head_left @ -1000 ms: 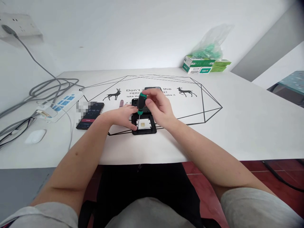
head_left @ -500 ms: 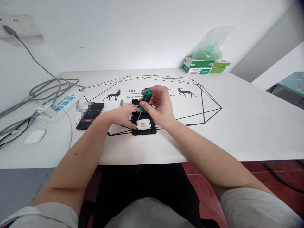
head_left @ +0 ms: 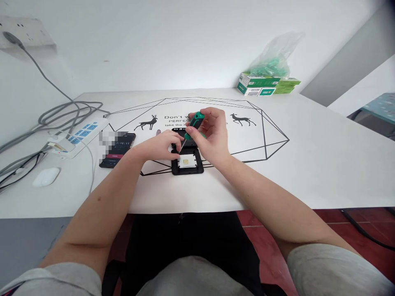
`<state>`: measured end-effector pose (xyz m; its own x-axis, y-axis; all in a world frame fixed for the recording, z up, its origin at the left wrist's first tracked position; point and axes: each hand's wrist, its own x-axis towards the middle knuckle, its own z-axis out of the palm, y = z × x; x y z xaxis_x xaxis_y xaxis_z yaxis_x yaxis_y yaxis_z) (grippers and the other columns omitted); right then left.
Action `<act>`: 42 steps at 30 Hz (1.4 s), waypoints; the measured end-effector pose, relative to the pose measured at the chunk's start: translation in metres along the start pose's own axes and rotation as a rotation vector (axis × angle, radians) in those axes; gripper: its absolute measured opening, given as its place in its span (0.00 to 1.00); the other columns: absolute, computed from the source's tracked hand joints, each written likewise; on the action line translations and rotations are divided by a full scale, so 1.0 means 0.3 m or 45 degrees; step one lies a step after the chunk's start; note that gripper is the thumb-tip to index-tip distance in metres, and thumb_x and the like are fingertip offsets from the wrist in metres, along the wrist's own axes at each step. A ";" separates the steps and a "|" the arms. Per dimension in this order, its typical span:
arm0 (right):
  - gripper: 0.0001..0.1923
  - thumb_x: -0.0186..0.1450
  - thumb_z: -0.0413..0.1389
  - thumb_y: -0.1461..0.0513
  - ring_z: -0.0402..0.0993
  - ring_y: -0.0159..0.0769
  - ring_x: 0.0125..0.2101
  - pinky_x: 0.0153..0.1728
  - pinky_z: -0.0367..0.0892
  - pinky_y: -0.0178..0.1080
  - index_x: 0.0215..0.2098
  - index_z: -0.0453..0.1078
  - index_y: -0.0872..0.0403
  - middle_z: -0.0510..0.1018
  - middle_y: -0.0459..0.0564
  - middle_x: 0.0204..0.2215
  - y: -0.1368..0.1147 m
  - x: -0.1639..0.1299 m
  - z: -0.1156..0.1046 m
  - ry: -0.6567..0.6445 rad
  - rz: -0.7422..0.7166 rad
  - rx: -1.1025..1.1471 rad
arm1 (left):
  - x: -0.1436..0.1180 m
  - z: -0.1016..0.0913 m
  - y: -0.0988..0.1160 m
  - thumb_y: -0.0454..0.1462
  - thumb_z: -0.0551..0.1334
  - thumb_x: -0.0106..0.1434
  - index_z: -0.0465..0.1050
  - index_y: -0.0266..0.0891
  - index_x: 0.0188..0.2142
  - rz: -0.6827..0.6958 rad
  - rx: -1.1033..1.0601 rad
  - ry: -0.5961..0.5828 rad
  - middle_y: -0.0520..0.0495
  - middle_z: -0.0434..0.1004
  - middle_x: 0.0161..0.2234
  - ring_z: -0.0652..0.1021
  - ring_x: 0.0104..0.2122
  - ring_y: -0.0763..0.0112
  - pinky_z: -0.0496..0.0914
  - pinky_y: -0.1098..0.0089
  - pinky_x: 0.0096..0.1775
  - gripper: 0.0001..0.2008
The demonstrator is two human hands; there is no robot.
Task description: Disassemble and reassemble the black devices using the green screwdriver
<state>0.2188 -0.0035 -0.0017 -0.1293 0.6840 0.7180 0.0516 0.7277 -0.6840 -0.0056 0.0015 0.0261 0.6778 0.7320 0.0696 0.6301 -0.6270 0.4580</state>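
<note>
White desk [head_left: 308,164]: right hand [head_left: 212,135] gripping tilted green screwdriver [head_left: 194,123], left hand [head_left: 162,149] pinning black frame [head_left: 187,162]. Should be standing the driver upright before turning.

A small screwdriver [head_left: 193,125] with a green and black handle is tilted, handle up toward one o'clock, thin metal tip pointing down toward seven o'clock. Its tip sits at the ten o'clock corner of a square black frame [head_left: 187,163], which lies flat on the table and holds a white plate with a small gold square at its centre.
</note>
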 end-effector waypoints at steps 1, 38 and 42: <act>0.34 0.72 0.63 0.40 0.86 0.45 0.52 0.55 0.84 0.56 0.68 0.57 0.38 0.80 0.52 0.59 -0.001 0.000 -0.001 0.002 0.000 -0.005 | 0.000 0.002 -0.003 0.43 0.70 0.63 0.85 0.46 0.36 0.014 0.007 0.006 0.45 0.83 0.55 0.75 0.62 0.46 0.70 0.47 0.65 0.06; 0.20 0.72 0.64 0.59 0.80 0.55 0.55 0.53 0.78 0.51 0.61 0.73 0.55 0.84 0.66 0.56 0.206 0.147 -0.329 -0.532 1.034 -1.496 | 0.022 0.035 -0.097 0.36 0.55 0.78 0.85 0.42 0.59 -0.617 0.772 0.297 0.35 0.80 0.62 0.74 0.62 0.43 0.71 0.47 0.60 0.21; 0.21 0.72 0.63 0.59 0.82 0.55 0.55 0.52 0.79 0.51 0.62 0.74 0.56 0.83 0.67 0.58 0.196 0.141 -0.305 -0.588 1.014 -1.525 | 0.019 0.019 -0.091 0.35 0.53 0.78 0.81 0.37 0.63 -0.570 0.684 0.334 0.32 0.80 0.61 0.74 0.63 0.43 0.71 0.46 0.63 0.23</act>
<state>0.3070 0.0728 0.0003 0.0414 0.9985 -0.0367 0.9799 -0.0478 -0.1938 -0.0169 0.0213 0.0089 0.2424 0.9453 0.2182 0.9686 -0.2487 0.0010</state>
